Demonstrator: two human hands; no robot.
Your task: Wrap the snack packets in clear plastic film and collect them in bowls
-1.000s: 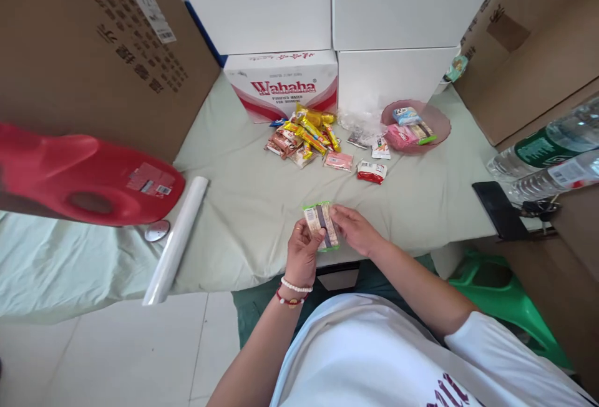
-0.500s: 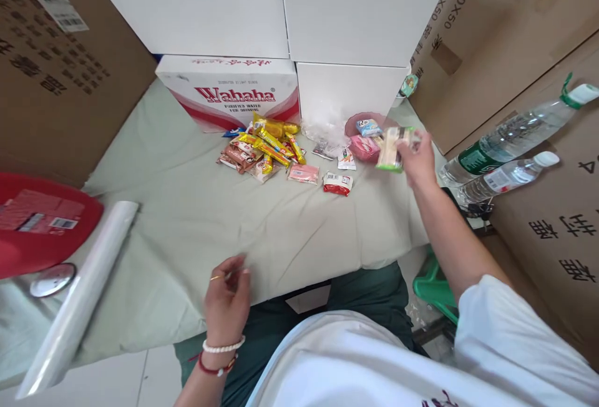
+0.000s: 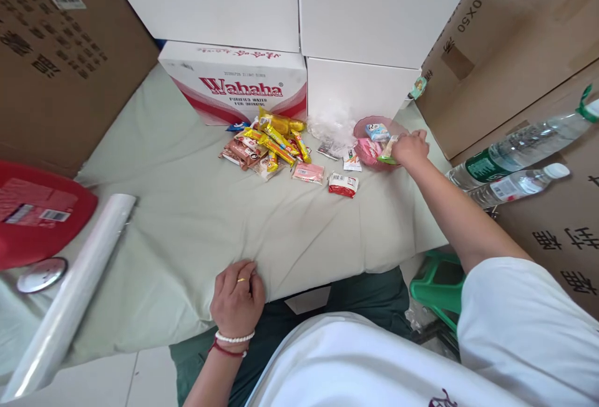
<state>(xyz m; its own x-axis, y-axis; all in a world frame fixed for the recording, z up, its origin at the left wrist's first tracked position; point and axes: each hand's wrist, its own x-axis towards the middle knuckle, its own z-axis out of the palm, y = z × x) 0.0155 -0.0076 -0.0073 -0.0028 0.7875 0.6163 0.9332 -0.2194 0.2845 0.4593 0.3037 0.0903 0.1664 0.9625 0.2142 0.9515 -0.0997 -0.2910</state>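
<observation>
My right hand point(image 3: 412, 148) is at the right rim of a pink translucent bowl point(image 3: 399, 128), fingers closed on a pale snack packet with a green edge point(image 3: 388, 155). The hand hides most of that packet. In the bowl lie a blue-and-white packet point(image 3: 377, 132) and a pink packet point(image 3: 368, 152). My left hand point(image 3: 238, 296) rests on the table's front edge with fingers curled in and nothing seen in them. Left of the bowl, a white sachet point(image 3: 352, 160), a red-and-white packet point(image 3: 343, 185) and a pink packet point(image 3: 309, 173) lie on the cloth.
Yellow-wrapped snacks point(image 3: 277, 140) and brown packets point(image 3: 242, 151) are heaped before a Wahaba-style water carton point(image 3: 253, 92). A crumpled clear bag point(image 3: 333, 125) sits behind the bowl. Two water bottles point(image 3: 519, 185) stand at right; a plastic film roll point(image 3: 79, 288) and red object point(image 3: 42, 213) at left.
My right hand has lowered the snack packet from above the bowl's right side into the bowl. My left hand has turned palm down and settled on the table edge.
</observation>
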